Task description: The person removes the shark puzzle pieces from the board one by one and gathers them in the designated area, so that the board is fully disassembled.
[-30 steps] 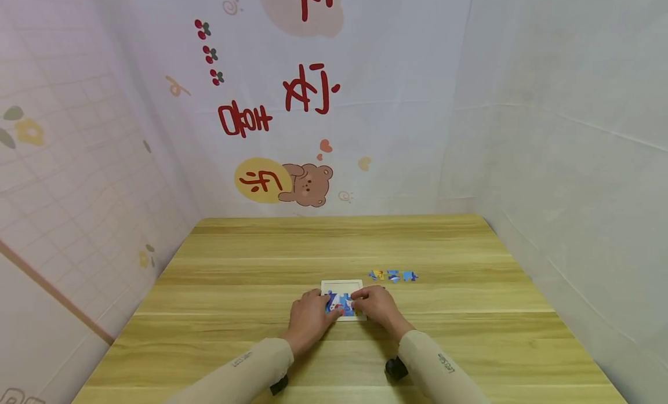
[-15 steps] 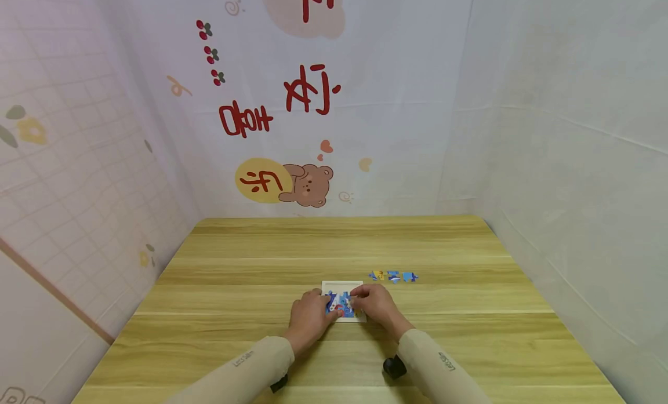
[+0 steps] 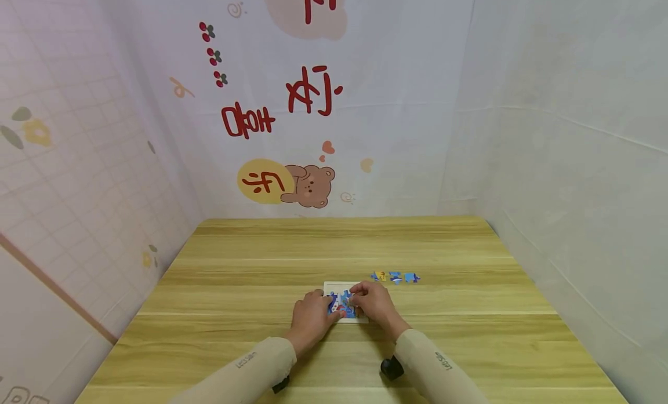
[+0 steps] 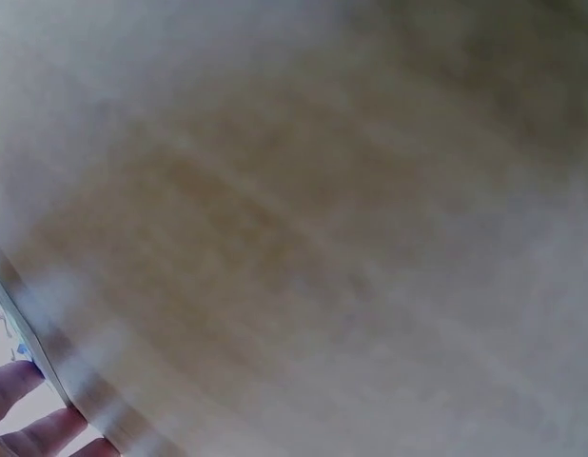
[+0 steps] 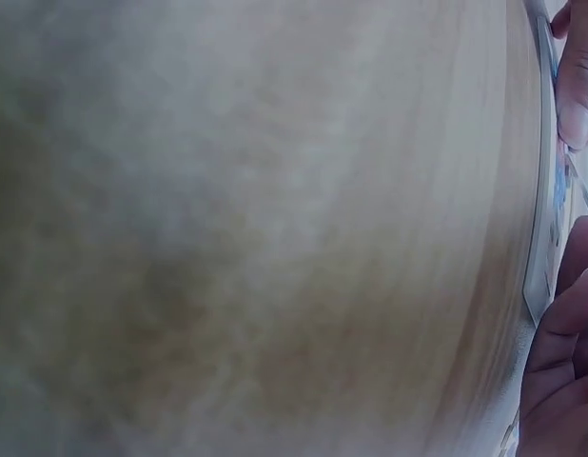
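Left grip (image 3: 310, 315) relaxed on left edge of puzzle tray (image 3: 340, 287); right grip (image 3: 377, 302) pinching puzzle piece (image 5: 583, 188) at tray's right side

R grip (image 3: 378, 302) | shifted sl. L + fwd | over puzzle tray (image 3: 338, 286) | vs prev

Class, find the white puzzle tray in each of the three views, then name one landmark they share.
Head: the white puzzle tray lies below centre, slightly right.
Left wrist: part of the tray shows at the lower left edge.
Right wrist: the tray shows nearly edge-on, high along the right side.
Shared landmark: the left hand, with fingers lower left in the left wrist view, thumb upper right in the right wrist view.
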A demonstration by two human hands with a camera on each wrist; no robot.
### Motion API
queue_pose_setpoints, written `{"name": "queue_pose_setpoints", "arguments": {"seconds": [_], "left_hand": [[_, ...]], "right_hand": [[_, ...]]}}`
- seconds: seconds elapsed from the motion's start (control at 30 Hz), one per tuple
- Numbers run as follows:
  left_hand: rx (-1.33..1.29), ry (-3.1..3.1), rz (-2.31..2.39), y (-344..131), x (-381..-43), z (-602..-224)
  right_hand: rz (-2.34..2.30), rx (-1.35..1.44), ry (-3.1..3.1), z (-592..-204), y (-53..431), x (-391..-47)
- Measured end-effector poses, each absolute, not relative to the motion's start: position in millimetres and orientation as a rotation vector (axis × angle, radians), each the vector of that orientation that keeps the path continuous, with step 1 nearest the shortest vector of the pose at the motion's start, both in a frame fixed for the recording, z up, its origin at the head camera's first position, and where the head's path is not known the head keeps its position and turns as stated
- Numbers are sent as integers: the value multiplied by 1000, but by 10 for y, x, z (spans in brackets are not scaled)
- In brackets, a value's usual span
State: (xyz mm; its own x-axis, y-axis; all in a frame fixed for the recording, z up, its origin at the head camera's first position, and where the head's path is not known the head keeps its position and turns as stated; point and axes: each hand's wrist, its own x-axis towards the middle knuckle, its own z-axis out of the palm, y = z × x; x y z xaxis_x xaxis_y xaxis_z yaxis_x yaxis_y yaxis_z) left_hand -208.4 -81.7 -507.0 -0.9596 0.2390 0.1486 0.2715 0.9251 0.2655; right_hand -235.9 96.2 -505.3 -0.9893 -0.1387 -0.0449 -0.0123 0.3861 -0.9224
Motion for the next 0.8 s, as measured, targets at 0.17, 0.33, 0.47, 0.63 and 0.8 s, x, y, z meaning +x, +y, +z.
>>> {"name": "queue_pose_setpoints", "arguments": {"seconds": [0.17,0.33,0.47,0.63,0.8], "left_hand": [[-394,-2973,-437,-812,-2090,-5089],[-393,-2962,-428,-815,-2085,-5085],[-404,-2954,-430,-819,-2078,-5084],[-407,-2944,-425,-818,-2083,-5090],[-391,-2957,-431,-819,-2091,-5102]], "right_hand": [[-1674,-138,2514,-5042,967,-2346],[-1715,-144,2475,-5031,988,-2349],[-1723,-171,2450,-5037,1052,-2366],[-1711,-173,2428,-5030,1194,-2388],[-1742,-79,2416,-4956,1374,-2417]]}}
